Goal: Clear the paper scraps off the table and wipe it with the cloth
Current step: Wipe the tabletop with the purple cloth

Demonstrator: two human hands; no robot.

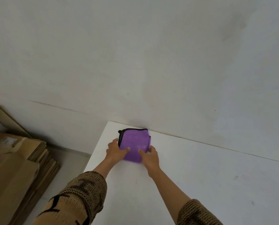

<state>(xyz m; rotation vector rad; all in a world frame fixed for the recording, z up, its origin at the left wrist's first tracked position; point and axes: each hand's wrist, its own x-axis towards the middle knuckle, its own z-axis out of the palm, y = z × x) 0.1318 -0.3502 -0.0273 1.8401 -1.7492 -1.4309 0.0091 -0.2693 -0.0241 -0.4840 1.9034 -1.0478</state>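
Folded purple cloth (134,142) at the white table's (200,176) far left corner.
Black-edged and squarish; the left hand (116,151) and right hand (150,157) each pinch its near edge, thumbs on top.

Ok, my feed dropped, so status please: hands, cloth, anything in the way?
Both grip the cloth: left hand, right hand. Folded, on the table, far corner. No scraps in view.

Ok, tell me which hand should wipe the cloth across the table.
Right, probably: the right hand holds the cloth on the side facing the open table; the left hand holds it beside the table's left edge.
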